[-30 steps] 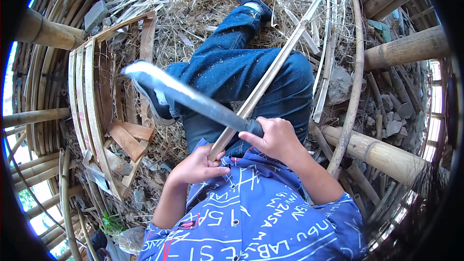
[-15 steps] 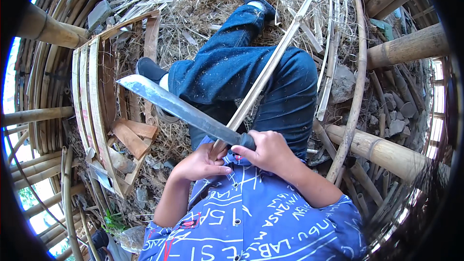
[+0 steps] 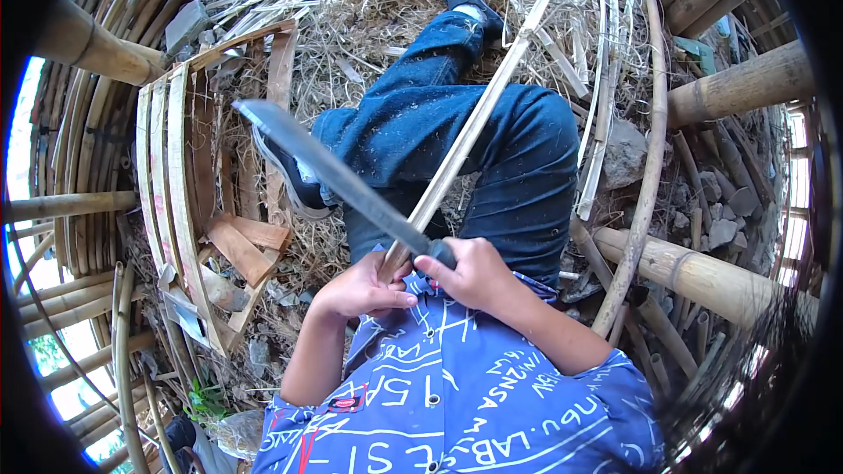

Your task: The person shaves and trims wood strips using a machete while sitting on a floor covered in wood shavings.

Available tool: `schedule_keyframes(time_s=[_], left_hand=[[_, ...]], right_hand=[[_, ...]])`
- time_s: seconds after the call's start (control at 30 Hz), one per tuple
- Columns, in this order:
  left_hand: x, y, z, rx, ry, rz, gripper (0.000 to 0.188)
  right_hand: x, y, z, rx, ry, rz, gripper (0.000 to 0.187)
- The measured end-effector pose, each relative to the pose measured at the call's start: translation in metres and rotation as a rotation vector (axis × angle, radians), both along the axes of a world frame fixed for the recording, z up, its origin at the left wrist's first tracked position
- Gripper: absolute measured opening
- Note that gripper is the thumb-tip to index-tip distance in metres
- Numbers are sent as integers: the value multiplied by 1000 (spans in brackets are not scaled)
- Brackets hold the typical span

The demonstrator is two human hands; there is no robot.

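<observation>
"As the left grip [image 3: 362,288] wraps the strip [image 3: 470,136], where's it pointing?"

"One o'clock. Probably light, springy, splintery; best held at its near end."

"Right grip [image 3: 479,272]?"

"Clasping the knife [image 3: 342,178], tip toward ten."

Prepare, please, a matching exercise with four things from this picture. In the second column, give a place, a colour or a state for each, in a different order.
Column one
1. Knife
2. Long strip
3. Shirt
4. Wooden frame

Column two
A. Blue with white markings
B. On the ground, to the left of the legs
C. Gripped by its handle in the right hand
D. Its near end is held in the left hand

Right pairs: 1-C, 2-D, 3-A, 4-B
</observation>
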State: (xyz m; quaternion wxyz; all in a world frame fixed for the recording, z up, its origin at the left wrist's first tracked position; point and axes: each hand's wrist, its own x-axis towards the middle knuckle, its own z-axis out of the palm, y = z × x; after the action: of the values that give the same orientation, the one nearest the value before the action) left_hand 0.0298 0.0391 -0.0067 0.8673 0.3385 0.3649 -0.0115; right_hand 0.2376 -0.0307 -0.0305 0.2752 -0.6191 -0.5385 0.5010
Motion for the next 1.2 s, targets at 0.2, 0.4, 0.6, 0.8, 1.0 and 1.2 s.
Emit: schedule_keyframes(time_s=[0.2, 0.4, 0.6, 0.8, 1.0, 1.2], left_hand=[[3, -6, 2, -36, 44, 57, 41], [0, -5, -1, 5, -4, 17, 40], [-1, -1, -2, 252, 100, -44, 37], [5, -8, 5, 110, 70, 41, 40], [31, -22, -16, -6, -129, 77, 36], [80, -32, -45, -89, -285, 65, 26]], right_hand=[[15, 12, 11, -13, -54, -30, 54], [17, 22, 7, -48, -1, -200, 51], [4, 12, 4, -48, 89, -48, 52], [15, 8, 1, -29, 207, 38, 47], [18, 8, 15, 254, 31, -301, 38], [35, 18, 19, 340, 35, -479, 27]])
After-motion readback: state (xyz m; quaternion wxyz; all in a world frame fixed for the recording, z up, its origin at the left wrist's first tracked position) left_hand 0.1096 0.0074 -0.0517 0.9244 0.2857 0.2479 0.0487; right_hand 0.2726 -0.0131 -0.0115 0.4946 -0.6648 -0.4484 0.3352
